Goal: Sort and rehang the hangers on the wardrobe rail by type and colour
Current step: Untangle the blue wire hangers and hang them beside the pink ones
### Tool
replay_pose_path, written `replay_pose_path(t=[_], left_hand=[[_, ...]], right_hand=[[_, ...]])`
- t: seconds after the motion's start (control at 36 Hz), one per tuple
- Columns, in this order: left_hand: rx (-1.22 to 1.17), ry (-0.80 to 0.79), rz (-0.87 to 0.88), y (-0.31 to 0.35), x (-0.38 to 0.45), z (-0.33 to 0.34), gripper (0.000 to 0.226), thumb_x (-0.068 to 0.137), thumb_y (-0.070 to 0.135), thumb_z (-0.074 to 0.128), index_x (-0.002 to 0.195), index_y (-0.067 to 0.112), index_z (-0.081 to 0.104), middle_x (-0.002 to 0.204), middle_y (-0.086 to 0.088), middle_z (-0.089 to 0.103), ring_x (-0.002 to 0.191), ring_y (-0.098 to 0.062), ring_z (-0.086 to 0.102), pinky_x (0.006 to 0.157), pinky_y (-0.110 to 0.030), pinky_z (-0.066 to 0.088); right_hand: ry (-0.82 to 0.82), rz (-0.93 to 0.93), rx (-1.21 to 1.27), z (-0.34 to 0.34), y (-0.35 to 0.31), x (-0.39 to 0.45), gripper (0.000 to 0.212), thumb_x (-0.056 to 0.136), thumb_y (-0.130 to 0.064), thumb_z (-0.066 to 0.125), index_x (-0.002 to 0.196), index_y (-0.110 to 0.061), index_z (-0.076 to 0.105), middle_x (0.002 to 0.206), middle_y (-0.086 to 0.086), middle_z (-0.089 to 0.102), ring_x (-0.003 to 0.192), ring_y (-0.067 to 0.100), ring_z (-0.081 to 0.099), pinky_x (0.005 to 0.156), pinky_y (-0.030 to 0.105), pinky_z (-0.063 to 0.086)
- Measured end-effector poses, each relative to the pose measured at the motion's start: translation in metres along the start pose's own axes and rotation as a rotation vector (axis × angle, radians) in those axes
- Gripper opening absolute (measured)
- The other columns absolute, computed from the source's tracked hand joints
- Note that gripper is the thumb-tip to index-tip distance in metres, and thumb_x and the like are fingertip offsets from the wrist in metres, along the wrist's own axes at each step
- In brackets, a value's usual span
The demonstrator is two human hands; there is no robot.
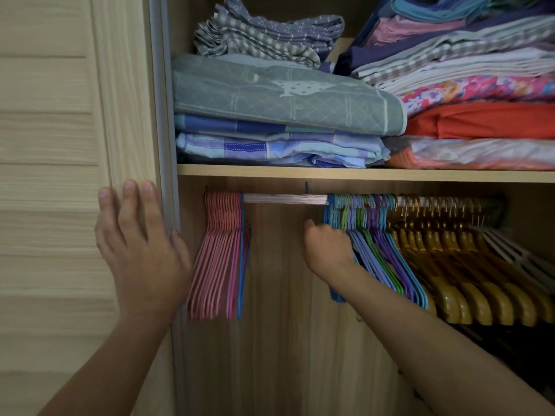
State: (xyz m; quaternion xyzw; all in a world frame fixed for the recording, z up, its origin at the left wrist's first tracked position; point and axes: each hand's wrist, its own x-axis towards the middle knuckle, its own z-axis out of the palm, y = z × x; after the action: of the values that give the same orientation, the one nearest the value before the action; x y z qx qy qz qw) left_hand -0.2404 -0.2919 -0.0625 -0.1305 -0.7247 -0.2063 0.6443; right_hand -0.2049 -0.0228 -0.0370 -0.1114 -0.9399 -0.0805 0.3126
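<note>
Meanwhile right hand (329,247) grips mixed hangers (369,235) beside bare rail (285,199).

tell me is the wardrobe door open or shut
Open: the door sits aside at left, left hand flat on it, rail and hangers exposed.

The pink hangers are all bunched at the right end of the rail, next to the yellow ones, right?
Not quite. The head view shows the pink hangers bunched at the left end of the rail, far from the yellow hangers, which hang at the right end.
</note>
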Motion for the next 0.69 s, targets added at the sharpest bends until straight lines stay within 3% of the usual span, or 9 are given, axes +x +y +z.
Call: replay_pose_path(t=[0.19, 0.31, 0.42, 0.5, 0.56, 0.61, 0.69], left_hand=[[0.039, -0.002, -0.001, 0.001, 0.002, 0.0, 0.075, 0.096, 0.013, 0.052, 0.161, 0.003, 0.016, 0.163, -0.028, 0.023, 0.153, -0.05, 0.013, 0.118, -0.062, 0.018], [0.049, -0.021, -0.012, 0.006, -0.002, -0.005, 0.071, 0.1, 0.016, 0.047, 0.161, 0.002, 0.015, 0.164, -0.027, 0.021, 0.153, -0.05, 0.014, 0.121, -0.06, 0.014], [0.041, -0.126, -0.116, 0.016, -0.033, -0.012, 0.073, 0.1, 0.014, 0.046, 0.162, 0.006, 0.009, 0.168, -0.022, 0.012, 0.156, -0.041, 0.01, 0.124, -0.059, 0.01], [-0.136, -0.196, -0.154, 0.023, -0.112, -0.036, 0.08, 0.087, 0.001, 0.05, 0.16, 0.0, 0.018, 0.165, -0.029, 0.017, 0.154, -0.044, 0.016, 0.125, -0.053, 0.014], [-0.278, -0.321, -0.312, 0.037, -0.194, -0.065, 0.08, 0.08, 0.003, 0.05, 0.156, -0.004, 0.026, 0.159, -0.031, 0.025, 0.148, -0.041, 0.025, 0.125, -0.048, 0.02], [-0.4, -0.605, -0.587, 0.051, -0.289, -0.092, 0.073, 0.08, 0.009, 0.049, 0.151, 0.003, 0.039, 0.149, -0.025, 0.04, 0.138, -0.039, 0.038, 0.121, -0.05, 0.03], [-0.45, -1.054, -0.868, 0.068, -0.4, -0.131, 0.048, 0.083, 0.031, 0.052, 0.129, 0.016, 0.057, 0.125, -0.023, 0.06, 0.119, -0.044, 0.056, 0.102, -0.059, 0.047]], right_hand=[[-0.048, 0.04, 0.289, 0.021, -0.013, -0.039, 0.016, 0.093, -0.007, 0.048, 0.104, -0.004, 0.059, 0.102, 0.023, 0.067, 0.095, 0.042, 0.066, 0.066, 0.037, 0.037], [-0.232, 0.147, 0.473, 0.044, -0.022, -0.09, 0.021, 0.094, -0.012, 0.046, 0.1, -0.006, 0.064, 0.105, 0.022, 0.067, 0.1, 0.042, 0.063, 0.068, 0.036, 0.038], [-0.422, 0.261, 0.672, 0.071, -0.025, -0.149, 0.027, 0.089, -0.016, 0.046, 0.103, -0.015, 0.07, 0.11, 0.019, 0.07, 0.106, 0.039, 0.064, 0.082, 0.037, 0.051], [-0.547, 0.338, 0.804, 0.096, -0.018, -0.211, 0.021, 0.092, -0.015, 0.049, 0.094, -0.018, 0.071, 0.096, 0.011, 0.072, 0.099, 0.037, 0.068, 0.082, 0.039, 0.055], [-0.647, 0.422, 0.9, 0.111, -0.014, -0.257, 0.022, 0.09, -0.009, 0.049, 0.085, -0.02, 0.068, 0.081, 0.006, 0.066, 0.082, 0.036, 0.073, 0.071, 0.05, 0.061], [-0.709, 0.497, 0.957, 0.122, -0.007, -0.297, 0.026, 0.093, -0.006, 0.047, 0.082, -0.019, 0.067, 0.075, 0.006, 0.065, 0.066, 0.026, 0.07, 0.058, 0.048, 0.062], [-0.77, 0.5, 1.002, 0.12, 0.003, -0.338, 0.026, 0.1, -0.011, 0.047, 0.087, -0.018, 0.069, 0.066, 0.001, 0.063, 0.064, 0.02, 0.064, 0.066, 0.05, 0.062]])
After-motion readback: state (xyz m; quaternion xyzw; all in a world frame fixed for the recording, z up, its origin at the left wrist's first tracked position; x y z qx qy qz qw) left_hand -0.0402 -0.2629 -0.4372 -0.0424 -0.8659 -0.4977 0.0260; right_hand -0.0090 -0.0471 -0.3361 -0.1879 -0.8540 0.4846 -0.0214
